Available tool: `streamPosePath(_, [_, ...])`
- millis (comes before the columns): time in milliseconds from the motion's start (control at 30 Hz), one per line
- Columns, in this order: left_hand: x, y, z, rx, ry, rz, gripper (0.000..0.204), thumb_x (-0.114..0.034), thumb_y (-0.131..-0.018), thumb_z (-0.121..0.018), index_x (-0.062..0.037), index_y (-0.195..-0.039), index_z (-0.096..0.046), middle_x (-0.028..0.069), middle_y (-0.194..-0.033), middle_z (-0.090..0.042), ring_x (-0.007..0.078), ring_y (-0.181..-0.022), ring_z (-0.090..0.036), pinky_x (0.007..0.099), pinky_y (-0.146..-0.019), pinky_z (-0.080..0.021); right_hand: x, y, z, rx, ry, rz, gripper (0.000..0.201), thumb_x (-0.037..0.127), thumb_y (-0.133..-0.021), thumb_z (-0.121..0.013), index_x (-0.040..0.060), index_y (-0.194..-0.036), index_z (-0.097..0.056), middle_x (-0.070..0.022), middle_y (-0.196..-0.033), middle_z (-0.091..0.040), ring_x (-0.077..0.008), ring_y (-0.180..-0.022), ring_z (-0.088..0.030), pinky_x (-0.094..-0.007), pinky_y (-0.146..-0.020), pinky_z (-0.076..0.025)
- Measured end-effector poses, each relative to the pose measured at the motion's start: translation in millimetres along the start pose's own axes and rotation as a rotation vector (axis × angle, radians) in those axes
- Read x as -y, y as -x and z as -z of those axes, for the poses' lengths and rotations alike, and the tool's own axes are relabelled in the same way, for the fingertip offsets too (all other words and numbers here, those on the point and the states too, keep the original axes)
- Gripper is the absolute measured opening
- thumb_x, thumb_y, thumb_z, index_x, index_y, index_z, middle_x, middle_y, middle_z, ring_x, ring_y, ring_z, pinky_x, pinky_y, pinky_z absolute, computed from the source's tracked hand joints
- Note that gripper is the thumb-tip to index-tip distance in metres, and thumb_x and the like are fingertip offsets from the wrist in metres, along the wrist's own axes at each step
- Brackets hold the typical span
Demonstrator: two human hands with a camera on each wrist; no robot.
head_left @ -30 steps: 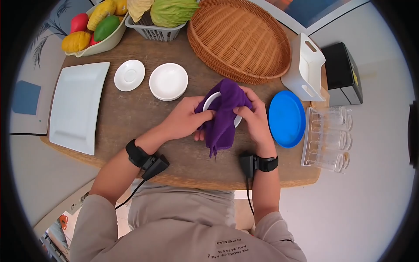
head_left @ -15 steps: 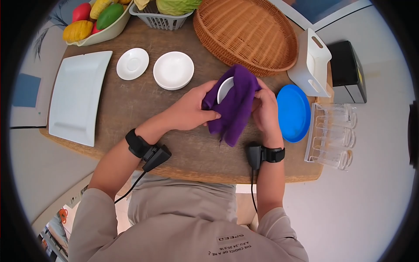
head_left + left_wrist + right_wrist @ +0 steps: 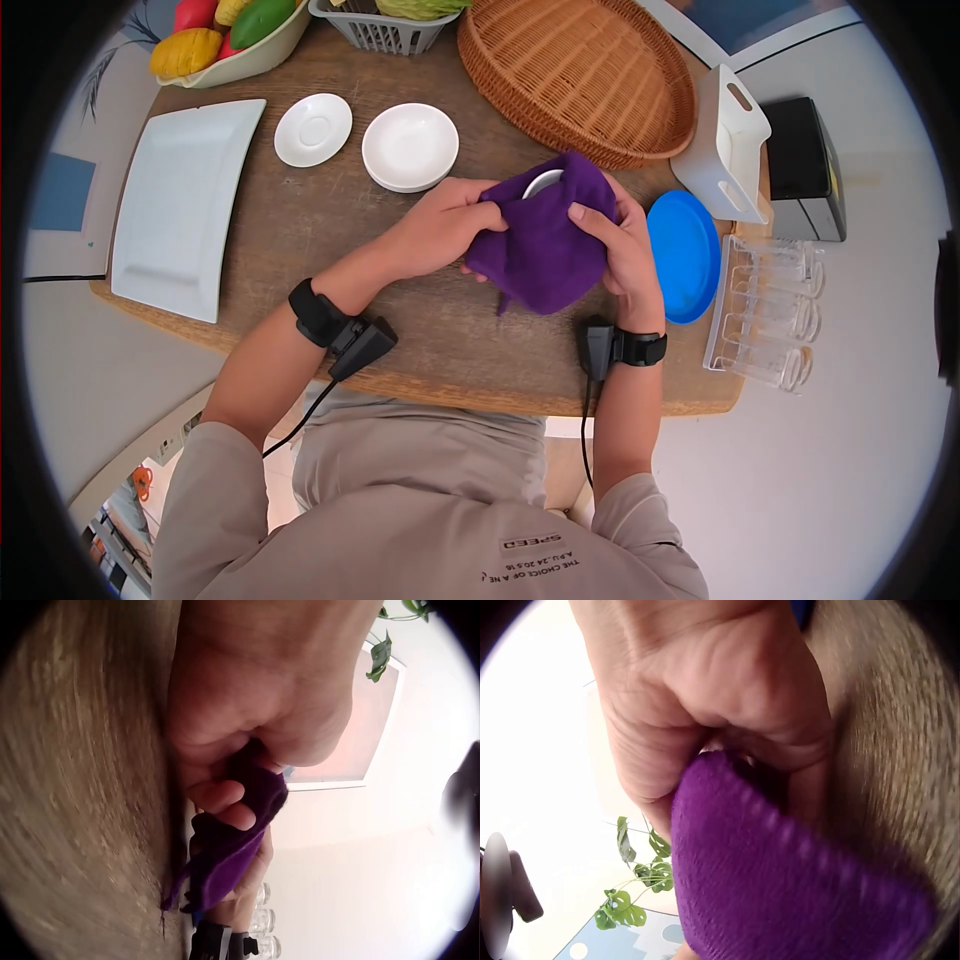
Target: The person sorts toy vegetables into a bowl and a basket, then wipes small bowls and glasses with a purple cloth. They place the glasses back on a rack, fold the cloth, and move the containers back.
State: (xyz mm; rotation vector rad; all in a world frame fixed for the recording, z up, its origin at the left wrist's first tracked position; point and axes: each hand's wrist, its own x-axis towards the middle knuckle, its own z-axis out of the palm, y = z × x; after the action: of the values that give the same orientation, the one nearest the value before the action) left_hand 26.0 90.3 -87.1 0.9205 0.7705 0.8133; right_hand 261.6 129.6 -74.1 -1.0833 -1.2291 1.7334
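A purple cloth [image 3: 545, 245] is draped over a white dish [image 3: 543, 183], of which only a curved piece of rim shows in the head view. My left hand [image 3: 445, 228] grips the cloth and dish from the left, thumb on top. On the other side my right hand [image 3: 625, 245] holds them, its thumb pressing on the cloth. In the left wrist view, fingers of the left hand [image 3: 255, 712] curl against the cloth [image 3: 232, 859]. The right wrist view has the cloth [image 3: 772, 877] bulging below the right hand [image 3: 720, 697].
White bowls [image 3: 410, 146], a saucer [image 3: 313, 130] and a rectangular plate [image 3: 180, 210] lie to the left. A blue plate [image 3: 684, 257] and a rack of glasses [image 3: 765, 315] are at the right. Behind stand a wicker tray [image 3: 580, 75], a white bin [image 3: 722, 150] and baskets of produce.
Both hands have shifted right with the cloth and dish. The cloth now covers more of the dish, and the right thumb has come back on top of it.
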Motion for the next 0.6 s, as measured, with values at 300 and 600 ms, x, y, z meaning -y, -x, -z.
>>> streamPosePath(300, [6,1,-4,-0.049,0.146,-0.026,0.037,-0.026,-0.101,-0.058,0.0059,-0.119,-0.062,0.008,-0.097,-0.07,0.0082,-0.087,-0.065,0.0262,-0.071,-0.051,-1,1,-1,0.049,-0.015,-0.02,0.031,0.009,-0.093,-0.07,-0.0007,-0.121,-0.064,-0.0056,-0.109,-0.071,-0.0121,-0.098,-0.066,-0.0273,-0.089,-0.052])
streamPosePath(600, [10,1,0,-0.029,-0.228,-0.148,0.038,-0.013,-0.097,-0.066,0.0003,-0.133,-0.059,0.0037,-0.108,-0.07,0.0062,-0.097,-0.061,0.0249,-0.087,-0.051,-3,4,-16,-0.003,0.317,0.086,0.032,0.009,-0.092,-0.073,-0.0007,-0.121,-0.065,-0.0049,-0.105,-0.072,-0.0115,-0.098,-0.066,-0.0269,-0.089,-0.052])
